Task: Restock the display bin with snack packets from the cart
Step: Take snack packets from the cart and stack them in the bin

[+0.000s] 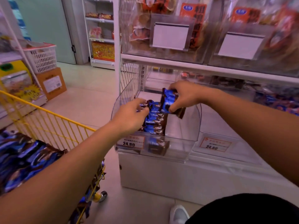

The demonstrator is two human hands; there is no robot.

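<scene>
A clear plastic display bin (182,139) sits on the low white shelf, with a row of blue and brown snack packets (155,122) standing along its left side. My right hand (184,94) grips a small bunch of the same packets (168,102) above the bin's middle. My left hand (131,115) reaches in from the left, and its fingers pinch the rear end of the packet row. At the lower left stands the yellow wire cart (53,120), with a heap of blue and brown cart packets (24,157) inside.
A second clear bin (226,136) with a price tag stands to the right. Upper bins (169,34) of bagged snacks hang overhead. A cardboard box (51,83) and a white basket (42,57) stand on the floor at the left. My shoe (178,214) is near the shelf base.
</scene>
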